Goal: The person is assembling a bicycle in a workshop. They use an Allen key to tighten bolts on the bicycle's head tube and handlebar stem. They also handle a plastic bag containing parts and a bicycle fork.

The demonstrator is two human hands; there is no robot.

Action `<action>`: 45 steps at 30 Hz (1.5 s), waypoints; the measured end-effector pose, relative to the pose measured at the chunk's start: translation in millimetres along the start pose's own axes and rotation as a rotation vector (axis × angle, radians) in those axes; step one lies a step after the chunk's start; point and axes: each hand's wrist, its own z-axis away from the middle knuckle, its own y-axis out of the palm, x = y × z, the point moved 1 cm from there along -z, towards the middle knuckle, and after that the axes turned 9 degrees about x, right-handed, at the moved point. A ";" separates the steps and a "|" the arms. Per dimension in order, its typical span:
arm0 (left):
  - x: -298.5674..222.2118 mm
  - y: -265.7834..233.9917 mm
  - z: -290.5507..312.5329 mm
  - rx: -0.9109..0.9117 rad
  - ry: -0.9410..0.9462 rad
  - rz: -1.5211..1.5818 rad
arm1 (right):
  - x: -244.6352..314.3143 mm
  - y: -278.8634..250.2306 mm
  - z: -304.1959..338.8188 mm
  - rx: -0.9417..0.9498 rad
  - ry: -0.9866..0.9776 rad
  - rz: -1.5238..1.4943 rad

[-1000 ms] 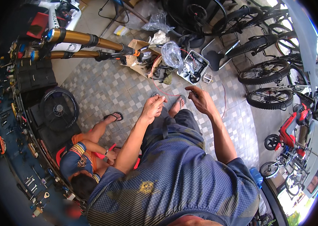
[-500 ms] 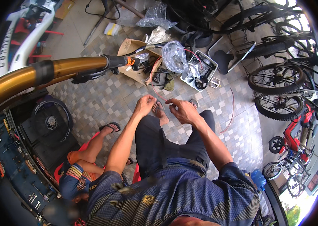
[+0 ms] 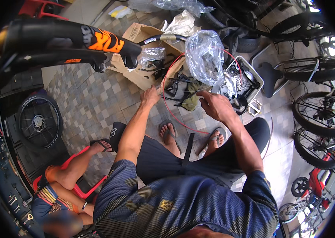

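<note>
My left hand point(image 3: 150, 96) reaches forward over the tiled floor, its fingers closed at the edge of a thin red cable point(image 3: 166, 109). The cable curves in a wide loop from the cardboard box point(image 3: 135, 73) down past my sandalled feet. My right hand point(image 3: 215, 105) is held out beside it, fingertips pinched together near the cable's other side, above a pile of black bicycle parts point(image 3: 179, 89). A clear plastic bag point(image 3: 207, 55) lies just beyond both hands.
A black bicycle fork with orange lettering point(image 3: 68, 41) crosses the upper left. A white tray of metal parts point(image 3: 256, 81) and a black saddle point(image 3: 272, 75) sit to the right, with bicycles point(image 3: 318, 119) behind them. A wheel point(image 3: 38, 121) leans at left. Another person sits on a red stool point(image 3: 84, 186).
Both hands have moved forward and apart, away from my knees toward the parts pile, and the red cable loop now shows between them. The fork looms larger across the upper left.
</note>
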 end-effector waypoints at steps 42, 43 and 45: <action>41.2 -55.4 -109.2 -0.087 -0.060 -0.137 | -21.5 32.2 32.2 0.157 -0.148 0.132; 45.0 -62.4 -102.5 -0.093 0.011 -0.117 | -23.3 32.4 31.4 0.103 -0.168 0.123; 57.7 -75.4 -86.2 -0.109 0.142 -0.077 | -24.9 28.1 27.4 0.083 -0.192 0.133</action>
